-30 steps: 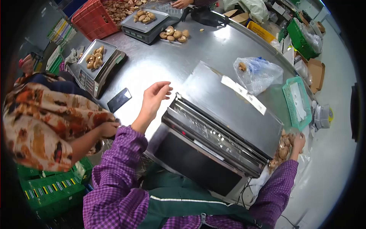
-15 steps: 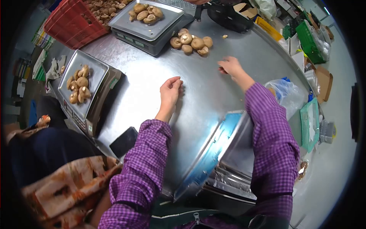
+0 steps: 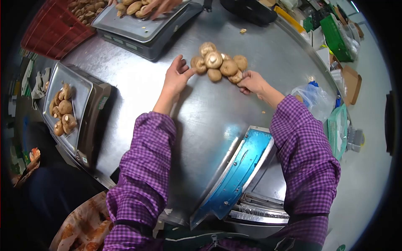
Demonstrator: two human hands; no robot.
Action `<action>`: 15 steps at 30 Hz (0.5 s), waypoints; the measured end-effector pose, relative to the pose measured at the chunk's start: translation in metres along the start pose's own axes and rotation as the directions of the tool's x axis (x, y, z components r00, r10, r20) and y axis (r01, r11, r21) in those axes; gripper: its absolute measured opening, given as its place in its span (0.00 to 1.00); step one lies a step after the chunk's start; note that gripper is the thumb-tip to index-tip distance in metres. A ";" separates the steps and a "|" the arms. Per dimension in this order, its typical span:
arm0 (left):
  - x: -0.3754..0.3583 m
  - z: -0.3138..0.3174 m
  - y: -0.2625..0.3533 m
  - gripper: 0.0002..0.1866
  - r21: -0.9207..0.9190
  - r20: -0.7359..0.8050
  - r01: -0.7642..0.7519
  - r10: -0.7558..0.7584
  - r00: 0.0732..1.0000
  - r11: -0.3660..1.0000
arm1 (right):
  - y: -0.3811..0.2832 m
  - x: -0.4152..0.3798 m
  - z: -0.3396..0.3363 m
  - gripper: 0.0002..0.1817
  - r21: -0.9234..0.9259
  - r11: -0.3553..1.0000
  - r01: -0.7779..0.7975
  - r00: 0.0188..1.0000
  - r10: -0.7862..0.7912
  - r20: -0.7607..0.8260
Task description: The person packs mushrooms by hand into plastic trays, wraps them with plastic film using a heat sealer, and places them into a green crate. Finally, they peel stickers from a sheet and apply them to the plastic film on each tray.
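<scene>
A small pile of brown-capped mushrooms (image 3: 228,67) lies on the metal table, some with pale stems facing up. At the left side of the pile is my left hand (image 3: 176,78), open, its thumb stretched towards the nearest mushroom and the other fingers apart from it. My right hand (image 3: 254,85) is at the pile's lower right edge. Its thumb and fingers are closed on the edge of a mushroom (image 3: 235,77) there; part of the grip is hidden.
A scale (image 3: 86,98) holding mushrooms stands at left. Behind is another scale (image 3: 138,27), where another person's hand (image 3: 163,6) touches mushrooms. A red crate (image 3: 56,31) sits beside it. Near my right arm are a blue-edged metal device (image 3: 240,167) and a plastic bag (image 3: 318,100).
Both my hands have reached forward to the mushroom pile, and the right has closed on a mushroom. Another person's hand has come onto the mushrooms on the far scale. The view has shifted.
</scene>
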State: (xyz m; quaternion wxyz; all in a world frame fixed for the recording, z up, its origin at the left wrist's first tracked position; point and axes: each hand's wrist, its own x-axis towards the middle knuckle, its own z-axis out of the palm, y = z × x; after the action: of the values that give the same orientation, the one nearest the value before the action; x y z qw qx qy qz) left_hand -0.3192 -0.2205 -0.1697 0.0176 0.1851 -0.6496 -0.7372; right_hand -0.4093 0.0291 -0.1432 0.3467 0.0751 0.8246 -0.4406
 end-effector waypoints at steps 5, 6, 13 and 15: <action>-0.002 0.021 0.008 0.39 0.000 0.272 0.125 -0.121 0.955 0.992 | 0.033 -0.027 -0.030 0.14 -0.046 0.999 0.000 0.987 0.008 0.162; -0.011 0.028 0.015 0.41 -0.016 0.257 0.130 -0.122 0.959 0.991 | 0.036 -0.031 -0.038 0.14 -0.035 0.999 0.004 0.988 0.001 0.157; -0.092 0.060 0.103 0.46 0.057 0.362 -0.150 0.119 0.925 0.987 | 0.022 -0.135 -0.102 0.11 0.025 0.980 0.198 0.969 -0.200 0.144; -0.122 0.074 0.128 0.46 0.105 0.442 -0.245 0.175 0.880 0.964 | 0.029 -0.188 -0.118 0.10 0.015 0.958 0.286 0.952 -0.286 0.113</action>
State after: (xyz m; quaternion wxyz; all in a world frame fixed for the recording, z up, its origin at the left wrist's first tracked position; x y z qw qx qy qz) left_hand -0.2548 -0.1370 -0.0089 -0.0602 -0.0523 -0.7099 -0.6998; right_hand -0.3159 0.1720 0.0010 0.3258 -0.0708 0.8061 -0.4889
